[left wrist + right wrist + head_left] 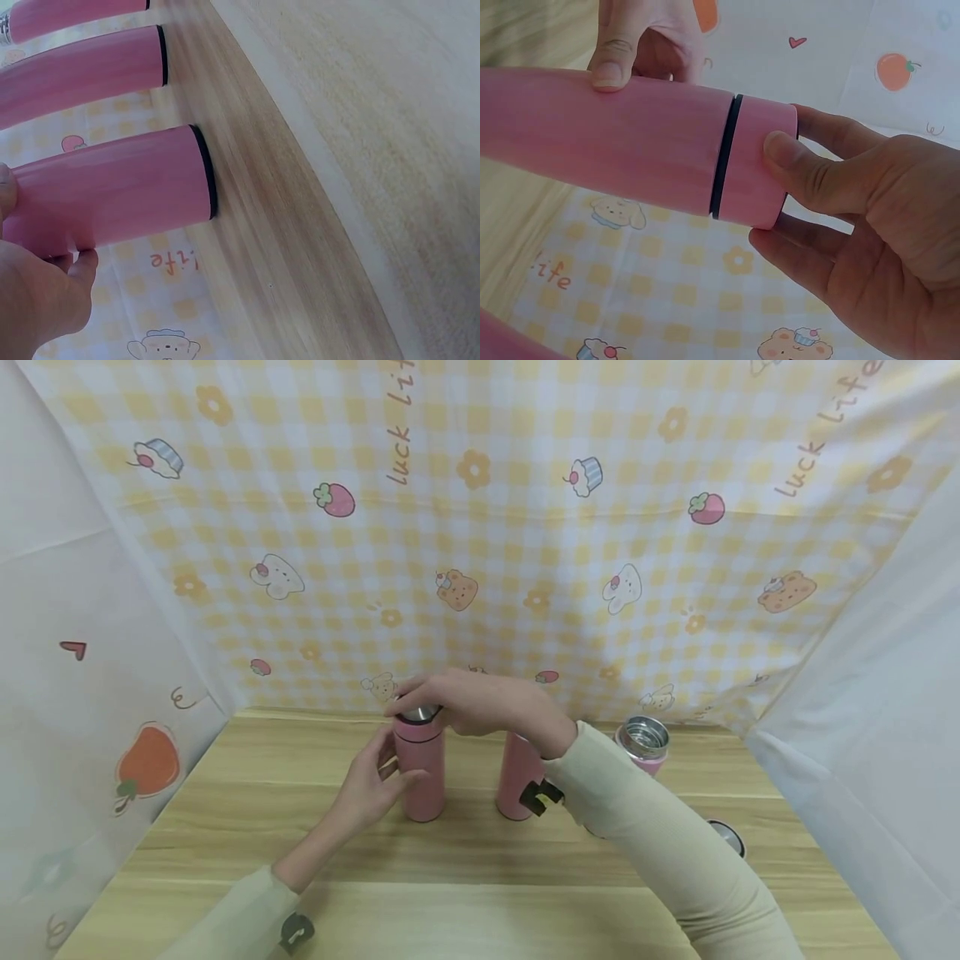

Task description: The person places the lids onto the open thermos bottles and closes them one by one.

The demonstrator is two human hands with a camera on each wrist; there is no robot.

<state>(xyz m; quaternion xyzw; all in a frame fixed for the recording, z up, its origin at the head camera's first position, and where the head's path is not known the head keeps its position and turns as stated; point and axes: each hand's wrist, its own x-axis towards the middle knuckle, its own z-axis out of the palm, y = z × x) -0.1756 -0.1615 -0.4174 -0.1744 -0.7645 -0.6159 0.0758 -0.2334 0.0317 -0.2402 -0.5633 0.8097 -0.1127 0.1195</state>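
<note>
While 2 hands [371, 787] [483, 700] grip 1 bottle [427, 756], 2 more bottles [517, 781] [647, 764] stand nearby.

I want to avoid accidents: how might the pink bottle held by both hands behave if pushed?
The pink bottle would probably tip if pushed high, being tall and narrow. Its smooth side may feel slippery. Being round, it could roll if laid down.

Passable low between left pink cylindrical bottle [423, 781] and middle pink cylindrical bottle [513, 768], from the front over pale wooden tabletop [465, 860]. Blocked above by right hand [480, 700], behind by yellow-checked white cloth [525, 543].
</note>
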